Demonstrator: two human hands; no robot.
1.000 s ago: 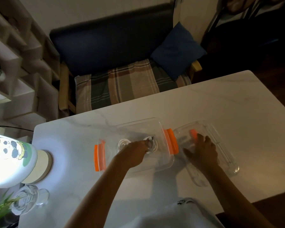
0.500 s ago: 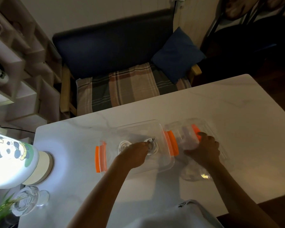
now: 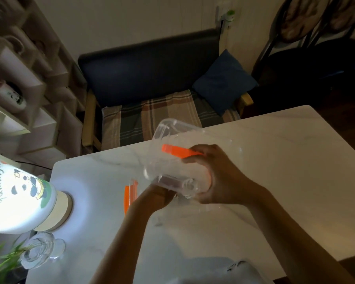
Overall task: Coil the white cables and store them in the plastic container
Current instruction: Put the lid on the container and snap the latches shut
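My right hand [image 3: 219, 175] grips the clear plastic lid [image 3: 172, 140] by its orange clip [image 3: 179, 151] and holds it tilted in the air above the clear plastic container [image 3: 134, 187]. Only the container's left end shows, with its orange clip [image 3: 127, 198]. My left hand [image 3: 154, 198] reaches into the container under the raised lid, and the lid hides its fingers. The white cables are hidden behind the lid and my hands.
The white marble table [image 3: 285, 160] carries a lit panda lamp [image 3: 14, 193] at the left, with a glass dish [image 3: 39, 253] and green leaves [image 3: 2, 261] beside it. Beyond the far edge stands a bench with a plaid seat [image 3: 152, 115] and a blue cushion [image 3: 223, 83].
My right hand has picked the lid up off the table and swung it left, over the container. My left hand stays in the container. The camera has moved closer.
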